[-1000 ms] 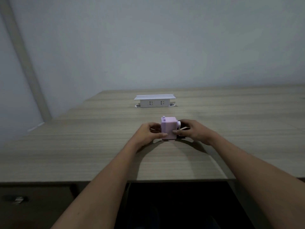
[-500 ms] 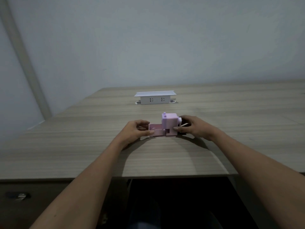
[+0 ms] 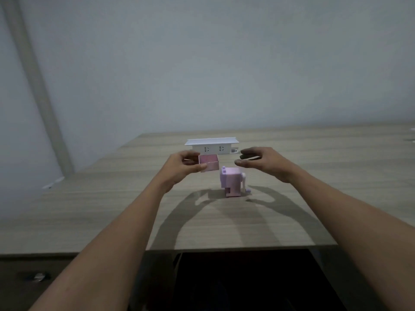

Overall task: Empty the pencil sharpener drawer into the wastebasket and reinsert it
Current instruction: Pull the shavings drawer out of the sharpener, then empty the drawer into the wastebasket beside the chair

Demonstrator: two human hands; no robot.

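Left hand [image 3: 179, 168] holding small pink plastic drawer [image 3: 208, 162] aloft, right hand [image 3: 265, 162] spread wide, grip empty, above lilac box-shaped pencil sharpener [image 3: 232, 184] on wood-grain tabletop [image 3: 314, 198]

drawer [image 3: 208, 163]: inside too dim to tell contents; its left end covered by left hand [image 3: 182, 168] | sharpener [image 3: 232, 181]: drawer slot in shadow, depth unreadable | bench [image 3: 314, 198]: right side cut by frame edge | right-edge white object [image 3: 412, 130]: cropped, unidentifiable | under bench: dark, nothing legible
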